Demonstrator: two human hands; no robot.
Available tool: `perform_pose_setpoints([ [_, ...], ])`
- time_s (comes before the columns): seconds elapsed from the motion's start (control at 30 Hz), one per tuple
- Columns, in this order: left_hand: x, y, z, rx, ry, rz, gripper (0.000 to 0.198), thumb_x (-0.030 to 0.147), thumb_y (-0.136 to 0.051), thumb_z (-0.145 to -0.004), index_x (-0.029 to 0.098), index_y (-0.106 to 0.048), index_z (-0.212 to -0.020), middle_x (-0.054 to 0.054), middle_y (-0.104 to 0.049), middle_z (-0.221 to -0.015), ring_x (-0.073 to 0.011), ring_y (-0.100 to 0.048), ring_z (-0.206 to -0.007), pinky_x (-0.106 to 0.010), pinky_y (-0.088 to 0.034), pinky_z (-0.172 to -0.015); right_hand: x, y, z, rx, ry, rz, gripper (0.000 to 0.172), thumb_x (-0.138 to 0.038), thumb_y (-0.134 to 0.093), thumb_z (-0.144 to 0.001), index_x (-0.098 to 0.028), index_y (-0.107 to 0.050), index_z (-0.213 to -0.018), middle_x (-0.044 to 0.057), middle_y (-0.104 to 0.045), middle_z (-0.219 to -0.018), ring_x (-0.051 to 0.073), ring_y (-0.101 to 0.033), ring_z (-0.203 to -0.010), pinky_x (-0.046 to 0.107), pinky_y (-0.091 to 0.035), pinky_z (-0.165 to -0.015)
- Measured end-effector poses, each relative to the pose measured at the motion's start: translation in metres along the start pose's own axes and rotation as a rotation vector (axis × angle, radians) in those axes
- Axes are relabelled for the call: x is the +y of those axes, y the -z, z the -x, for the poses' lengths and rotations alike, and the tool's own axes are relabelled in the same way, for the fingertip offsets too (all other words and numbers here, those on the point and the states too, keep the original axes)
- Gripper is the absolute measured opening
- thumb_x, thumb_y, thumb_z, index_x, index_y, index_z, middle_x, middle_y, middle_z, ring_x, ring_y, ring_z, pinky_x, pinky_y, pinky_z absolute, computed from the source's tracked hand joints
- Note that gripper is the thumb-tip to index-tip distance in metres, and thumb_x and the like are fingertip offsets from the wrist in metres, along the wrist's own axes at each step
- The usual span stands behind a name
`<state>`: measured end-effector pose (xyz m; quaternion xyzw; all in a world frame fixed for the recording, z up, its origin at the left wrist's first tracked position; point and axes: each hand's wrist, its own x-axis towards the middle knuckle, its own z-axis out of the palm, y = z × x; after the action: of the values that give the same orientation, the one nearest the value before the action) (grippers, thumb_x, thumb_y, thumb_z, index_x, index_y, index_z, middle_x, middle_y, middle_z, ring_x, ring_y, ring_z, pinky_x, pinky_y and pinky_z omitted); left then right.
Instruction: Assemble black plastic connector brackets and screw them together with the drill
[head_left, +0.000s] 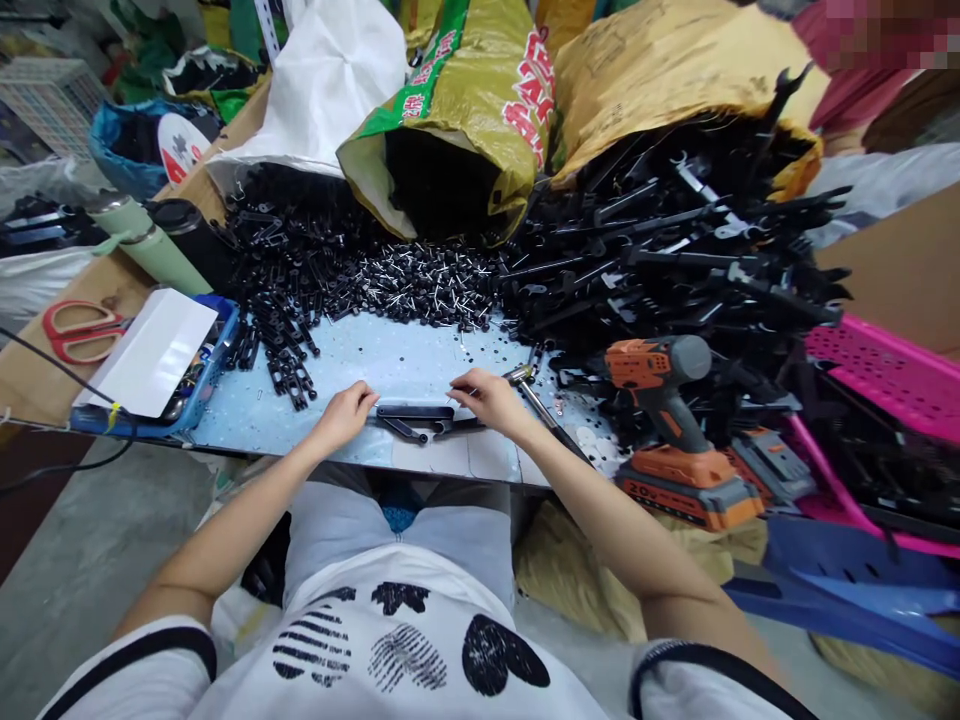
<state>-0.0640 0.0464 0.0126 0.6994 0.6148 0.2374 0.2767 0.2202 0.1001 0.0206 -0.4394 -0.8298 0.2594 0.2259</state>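
Note:
A black metal bar [420,412] with a hinged arm below it lies on the pale blue work board [352,350] in front of me. At its left end my left hand [346,416] is closed, thumb and finger pinched together; what is between them is too small to make out. Over its right end, my right hand [491,400] pinches what looks like a small thin pin [451,396]. Just right of that hand lies a hammer [547,408], its handle slanting toward the table edge. Beyond the hands is a heap of small black-headed pins [427,285].
Black linkage parts [289,350] lie at left, near a blue tray [169,425] and red-handled scissors [82,332]. Wrench-shaped black pieces [675,250] spill from a yellow sack [675,70]. An orange cordless drill [675,430] stands at right beside a pink basket [885,380].

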Motion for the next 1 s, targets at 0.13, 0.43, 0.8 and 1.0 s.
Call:
perform_pose_setpoints([
  [0.13,0.012,0.003,0.002,0.024,0.019,0.049,0.024,0.034,-0.042,-0.089,0.019,-0.052,-0.074,0.001,-0.056,-0.064,-0.0140,-0.052,-0.062,-0.025,-0.038,-0.062,-0.009,-0.002,0.014,0.010,-0.078,-0.116,0.030,-0.045,-0.051,-0.087,-0.017,-0.063,-0.090,0.006,-0.064,-0.082,0.017,-0.061,-0.072,0.030,-0.049,-0.069],
  [0.43,0.027,0.001,0.001,-0.143,-0.026,-0.410,0.017,0.024,-0.040,-0.093,0.015,-0.054,-0.092,-0.011,-0.066,-0.085,-0.0234,-0.064,-0.078,-0.031,-0.043,-0.069,-0.011,-0.006,0.017,-0.011,0.037,0.113,0.019,-0.032,-0.050,-0.091,-0.016,-0.061,-0.094,0.007,-0.064,-0.089,0.016,-0.060,-0.076,0.026,-0.047,-0.071],
  [0.8,0.020,-0.021,0.006,0.017,-0.240,-0.554,0.021,0.029,-0.046,-0.093,0.014,-0.059,-0.087,-0.009,-0.065,-0.083,-0.0209,-0.062,-0.082,-0.030,-0.045,-0.074,-0.013,-0.006,0.020,-0.022,0.203,0.170,0.021,-0.029,-0.046,-0.094,-0.018,-0.064,-0.094,0.007,-0.064,-0.088,0.016,-0.062,-0.076,0.026,-0.047,-0.070],
  [1.0,0.001,-0.039,0.022,0.229,-0.432,-0.538,0.027,0.025,-0.039,-0.095,0.014,-0.061,-0.105,-0.012,-0.067,-0.098,-0.0234,-0.060,-0.098,-0.037,-0.041,-0.083,0.009,-0.023,0.029,-0.017,0.261,0.132,0.029,-0.031,-0.039,-0.096,-0.019,-0.065,-0.104,0.009,-0.064,-0.094,0.018,-0.062,-0.083,0.029,-0.050,-0.074],
])
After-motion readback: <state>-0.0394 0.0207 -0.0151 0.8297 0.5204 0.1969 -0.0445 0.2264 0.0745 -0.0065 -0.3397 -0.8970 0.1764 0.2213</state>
